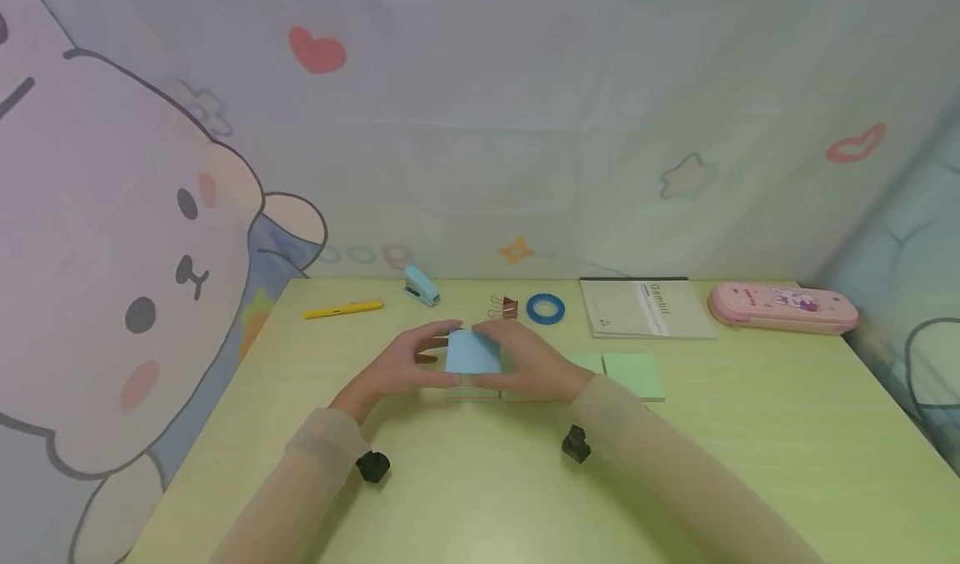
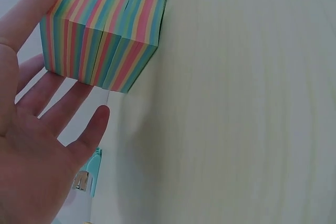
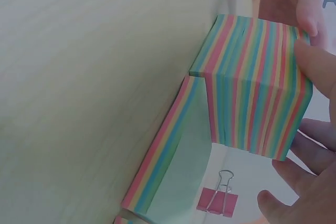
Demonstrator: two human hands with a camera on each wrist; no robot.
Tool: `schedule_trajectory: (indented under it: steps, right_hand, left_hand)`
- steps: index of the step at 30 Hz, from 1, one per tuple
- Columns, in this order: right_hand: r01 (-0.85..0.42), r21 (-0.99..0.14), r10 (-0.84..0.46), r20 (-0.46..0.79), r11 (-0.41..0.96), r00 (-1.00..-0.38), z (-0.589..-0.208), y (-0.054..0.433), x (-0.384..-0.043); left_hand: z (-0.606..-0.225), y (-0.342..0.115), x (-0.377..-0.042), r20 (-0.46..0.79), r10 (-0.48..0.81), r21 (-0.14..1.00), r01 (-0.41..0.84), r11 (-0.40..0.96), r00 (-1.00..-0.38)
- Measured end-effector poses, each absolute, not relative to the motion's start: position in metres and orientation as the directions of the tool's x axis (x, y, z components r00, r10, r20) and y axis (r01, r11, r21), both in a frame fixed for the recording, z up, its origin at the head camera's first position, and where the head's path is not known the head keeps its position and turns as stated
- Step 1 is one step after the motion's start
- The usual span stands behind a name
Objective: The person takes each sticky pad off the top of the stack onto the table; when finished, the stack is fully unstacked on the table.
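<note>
A tall stack of sticky notes (image 1: 473, 352) has a light blue top sheet and rainbow-striped edges. My left hand (image 1: 401, 362) holds its left side, thumb at the front and fingers toward the back. On the opposite side, my right hand (image 1: 538, 364) grips it the same way. The left wrist view shows the striped block (image 2: 105, 30) between thumb and fingers, its layers slightly uneven. Beside the stack, a thinner green-topped pad (image 3: 181, 145) lies on the table, partly covered by my right hand in the head view. Another green pad (image 1: 633, 376) is farther right.
Along the table's back lie a yellow pen-like item (image 1: 343, 309), a blue stapler (image 1: 422, 286), a pink binder clip (image 3: 217, 202), a roll of blue tape (image 1: 545, 308), a notebook (image 1: 648, 307) and a pink pencil case (image 1: 782, 307). A printed curtain (image 1: 480, 147) hangs behind.
</note>
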State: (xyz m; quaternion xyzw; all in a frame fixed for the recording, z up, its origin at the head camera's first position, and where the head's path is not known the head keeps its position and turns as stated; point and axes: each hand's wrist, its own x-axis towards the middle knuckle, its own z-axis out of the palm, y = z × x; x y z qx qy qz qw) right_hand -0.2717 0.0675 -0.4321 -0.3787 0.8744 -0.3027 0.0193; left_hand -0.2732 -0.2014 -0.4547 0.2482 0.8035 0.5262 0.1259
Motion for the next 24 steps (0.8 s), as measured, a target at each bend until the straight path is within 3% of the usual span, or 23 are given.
schedule_trajectory:
  steps: [5,17,24]
  right_hand:
    - [-0.645,-0.497,-0.662,0.174,0.58,-0.729,-0.437,0.078,-0.275]
    - [-0.537,-0.55,-0.552,0.159,0.639,-0.819,-0.44,0.162,-0.271]
    - [-0.577,-0.478,-0.559,0.196,0.662,-0.805,-0.446,0.2,-0.262]
  left_hand:
    - [-0.46,-0.202,-0.273,0.071,0.532,0.904,0.28,0.323,-0.844]
    - [-0.465,-0.204,-0.268,0.021,0.493,0.907,0.224,0.357,-0.87]
    - [-0.465,-0.204,-0.269,0.017,0.491,0.92,0.206,0.333,-0.871]
